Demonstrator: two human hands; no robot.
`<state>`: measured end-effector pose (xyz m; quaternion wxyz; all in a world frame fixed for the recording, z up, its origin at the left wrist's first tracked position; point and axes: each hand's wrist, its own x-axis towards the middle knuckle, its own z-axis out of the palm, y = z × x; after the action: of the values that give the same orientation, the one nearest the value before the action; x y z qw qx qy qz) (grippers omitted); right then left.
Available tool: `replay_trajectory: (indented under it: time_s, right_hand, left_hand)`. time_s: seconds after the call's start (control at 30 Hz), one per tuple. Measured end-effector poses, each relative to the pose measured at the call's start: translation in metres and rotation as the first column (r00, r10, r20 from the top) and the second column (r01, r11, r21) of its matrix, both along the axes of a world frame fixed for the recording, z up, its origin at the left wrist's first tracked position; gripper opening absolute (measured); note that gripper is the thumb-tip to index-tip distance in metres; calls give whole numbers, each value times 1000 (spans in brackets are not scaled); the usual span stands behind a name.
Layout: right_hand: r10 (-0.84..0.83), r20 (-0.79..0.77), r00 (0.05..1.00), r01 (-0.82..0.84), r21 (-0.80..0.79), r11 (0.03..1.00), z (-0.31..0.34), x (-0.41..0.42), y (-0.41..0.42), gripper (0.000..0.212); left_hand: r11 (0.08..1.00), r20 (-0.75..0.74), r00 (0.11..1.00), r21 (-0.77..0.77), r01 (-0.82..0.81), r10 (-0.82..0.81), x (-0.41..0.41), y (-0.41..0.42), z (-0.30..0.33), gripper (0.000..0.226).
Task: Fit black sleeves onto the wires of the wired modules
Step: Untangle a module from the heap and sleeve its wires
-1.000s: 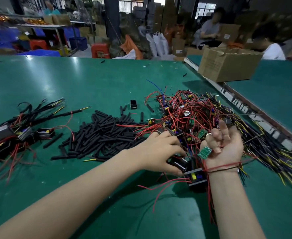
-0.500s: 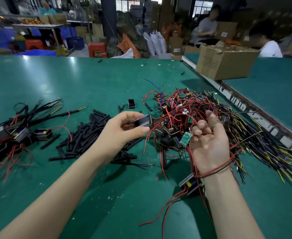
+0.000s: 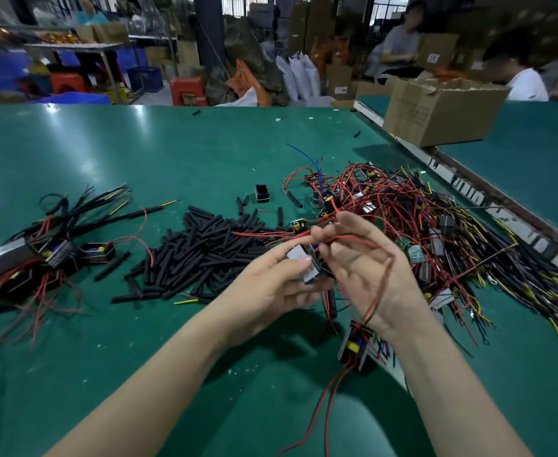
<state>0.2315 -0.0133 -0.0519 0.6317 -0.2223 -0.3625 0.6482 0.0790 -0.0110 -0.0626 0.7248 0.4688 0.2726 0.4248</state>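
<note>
Gripping a small grey-and-black boxed module [image 3: 305, 262] between thumb and fingers, the left hand [image 3: 271, 288] was held just above the green table [image 3: 139, 153]. Thin red wires [image 3: 346, 240] were seen running from the module rightward and slightly farther, pinched by the curled fingers of the right hand [image 3: 369, 272], so their long axis lay roughly left to right. A heap of short black tubular sleeves [image 3: 201, 252] lay near and left of the left hand, which was judged the nearer to it. A second module [image 3: 356, 346] dangled below the right wrist.

Both hands [image 3: 320, 275] raised, apparently pinching.
</note>
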Motion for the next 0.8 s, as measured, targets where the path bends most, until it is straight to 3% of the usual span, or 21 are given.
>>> replay_trajectory:
  time_s: [0.1,0.3,0.37,0.43,0.5,0.63,0.8]
  right_hand:
    - [-101,126,987,95,54,994,-1,-5,0,32]
    - [-72,-70,995,66,-76,995,-6,-6,5,27]
    - [-100,78,992,99,19,995,-10,-5,6,30]
    - [-258,417,871,191,196,962,-15,-2,8,29]
    - [-331,626,706,203,269,942,-17,1,9,25]
    - [-301,792,531,8,350,937,-15,2,6,17]
    - [-294,852,433,-140,386,912,-13,2,-1,24]
  left_hand:
    - [994,-14,997,-73,-80,79,8,-1,-3,26]
    - [989,-134,983,-67,-134,124,12,0,-11,33]
    - [981,-145,977,-86,-171,158,11,2,-13,27]
    - [977,-128,975,-86,-193,181,8,4,-13,15]
    - [982,-111,979,-60,-177,169,5,6,-12,15]
    - [998,-129,990,-44,-54,48,-1,7,-9,16]
    - [983,-240,956,-108,148,-170,-12,8,-7,17]
